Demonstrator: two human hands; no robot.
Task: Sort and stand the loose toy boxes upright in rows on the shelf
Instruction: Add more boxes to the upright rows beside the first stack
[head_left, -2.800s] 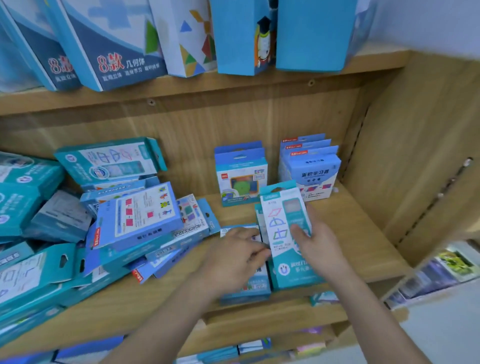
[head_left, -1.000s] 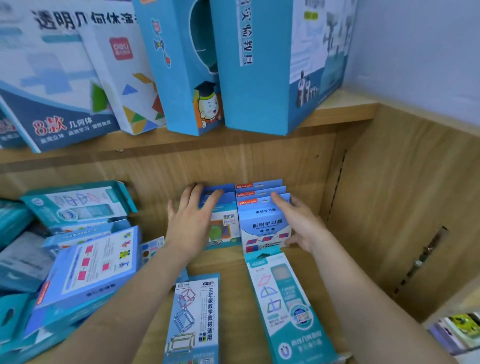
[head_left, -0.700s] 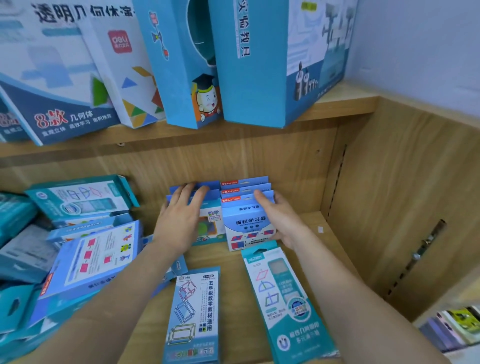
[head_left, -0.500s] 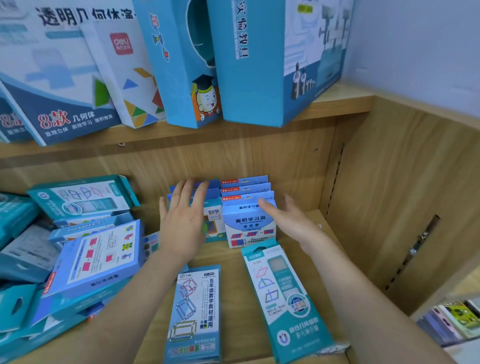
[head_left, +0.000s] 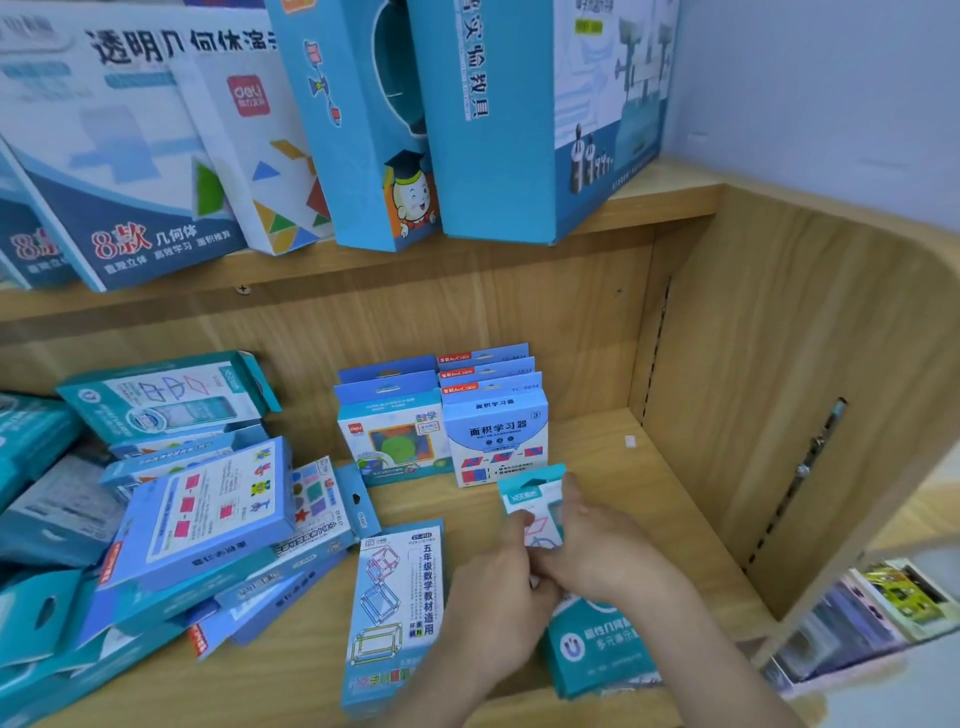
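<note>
Both hands are on a long teal toy box lying flat at the shelf's front right. My left hand grips its left side and my right hand covers its middle, thumb near its top end. To its left a blue box with cube drawings lies flat. At the back stand two upright rows: blue boxes with a green disc picture and light blue boxes. A loose pile of blue and teal boxes fills the left.
The wooden shelf board has bare space at the right, up to the side panel. Large boxes stand on the shelf above and overhang its edge. Other goods show on a lower shelf at the right.
My hands have left the two upright rows at the back and come forward onto the long teal box. The rows stand closer together than at first.
</note>
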